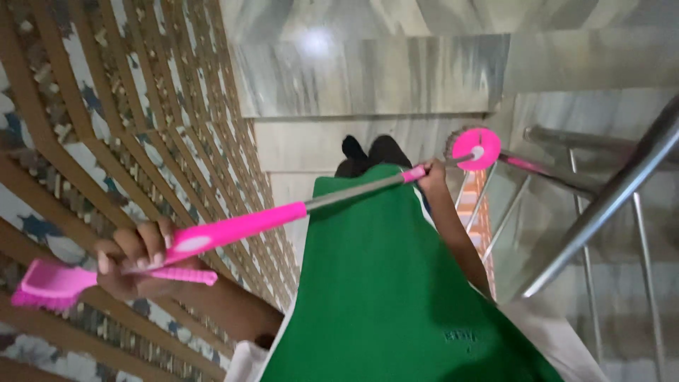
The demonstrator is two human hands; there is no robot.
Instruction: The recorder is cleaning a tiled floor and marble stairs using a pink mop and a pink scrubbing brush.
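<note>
I look down my green apron at a marble staircase. My left hand [134, 258] is closed around the pink upper handle of a mop [240, 225] and also around a small pink brush [53, 283] whose bristled head sticks out to the left. The mop's pole runs from pink to bare metal toward the right. My right hand [433, 177] grips the pole low down, just before the round pink mop head [475, 148], which hangs over the steps by the railing.
A patterned tiled wall [106, 106] rises close on my left. Grey marble steps [368, 78] lie ahead below my dark shoes [371, 152]. A steel handrail with thin balusters [608, 198] runs along the right side.
</note>
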